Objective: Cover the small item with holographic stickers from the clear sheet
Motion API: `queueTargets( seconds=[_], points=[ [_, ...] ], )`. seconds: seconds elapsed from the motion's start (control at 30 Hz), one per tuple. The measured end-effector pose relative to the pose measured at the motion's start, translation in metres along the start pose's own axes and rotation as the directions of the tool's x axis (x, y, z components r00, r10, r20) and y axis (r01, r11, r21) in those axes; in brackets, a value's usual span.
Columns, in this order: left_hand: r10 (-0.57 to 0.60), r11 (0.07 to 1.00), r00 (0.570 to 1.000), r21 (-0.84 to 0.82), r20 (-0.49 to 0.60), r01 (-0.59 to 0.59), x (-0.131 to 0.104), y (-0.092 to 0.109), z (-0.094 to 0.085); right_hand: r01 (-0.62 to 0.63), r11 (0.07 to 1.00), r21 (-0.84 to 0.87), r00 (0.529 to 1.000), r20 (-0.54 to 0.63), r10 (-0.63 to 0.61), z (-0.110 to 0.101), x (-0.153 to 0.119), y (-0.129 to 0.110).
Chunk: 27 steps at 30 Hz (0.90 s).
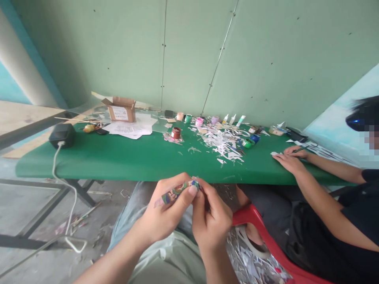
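Over my lap, just in front of the table edge, my left hand (166, 211) pinches a narrow strip painted in green, blue and pink patches (175, 192). The strip lies along the thumb and index finger, and its material is hard to make out. My right hand (212, 215) has closed fingers meeting the strip's right end, where the two hands touch. Part of that end is hidden by the fingers. Beyond my hands, an open jar of brownish-red paint (176, 133) stands on small painted scraps on the green table (133, 161).
White paper scraps (222, 142) lie right of centre, near green (248, 143) and blue paint jars (255, 138). At left are a cardboard box (122, 110) on papers and a black adapter (62, 136) with a white cable. A co-worker's hands (291, 157) work at right, beside a red chair (254, 215).
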<state>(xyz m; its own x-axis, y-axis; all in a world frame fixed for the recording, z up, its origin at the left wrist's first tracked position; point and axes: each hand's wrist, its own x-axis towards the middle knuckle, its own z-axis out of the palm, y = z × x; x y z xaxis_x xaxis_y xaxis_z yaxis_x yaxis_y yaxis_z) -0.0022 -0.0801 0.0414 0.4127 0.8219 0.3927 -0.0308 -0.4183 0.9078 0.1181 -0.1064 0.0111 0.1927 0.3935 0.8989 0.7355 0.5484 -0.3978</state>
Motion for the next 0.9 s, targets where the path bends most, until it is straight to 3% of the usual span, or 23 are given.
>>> queueTargets(
  seconds=[0.17,0.3,0.57,0.8,0.9],
  points=[
    [-0.139,0.968,0.99,-0.213,-0.024,0.131,0.0,-0.001,0.002,0.066,0.998,-0.008,0.996,0.068,-0.066,-0.003,0.001,0.004],
    [-0.223,0.897,0.973,-0.38,0.058,0.228,0.002,0.0,0.003,0.099,0.995,-0.019,0.99,0.1,-0.097,-0.005,0.0,0.004],
    [-0.183,0.918,0.975,-0.334,0.126,0.216,0.001,-0.003,-0.005,0.076,0.997,0.021,0.987,0.14,-0.078,-0.007,0.001,0.001],
    [-0.187,0.827,0.954,-0.487,0.233,0.281,0.0,-0.005,-0.009,0.007,0.987,0.161,0.965,0.258,-0.049,-0.013,0.005,0.0],
    [-0.173,0.861,0.947,-0.426,0.27,0.278,0.001,-0.005,-0.012,0.02,0.99,0.139,0.967,0.249,-0.054,-0.013,0.003,0.0]
  ],
)
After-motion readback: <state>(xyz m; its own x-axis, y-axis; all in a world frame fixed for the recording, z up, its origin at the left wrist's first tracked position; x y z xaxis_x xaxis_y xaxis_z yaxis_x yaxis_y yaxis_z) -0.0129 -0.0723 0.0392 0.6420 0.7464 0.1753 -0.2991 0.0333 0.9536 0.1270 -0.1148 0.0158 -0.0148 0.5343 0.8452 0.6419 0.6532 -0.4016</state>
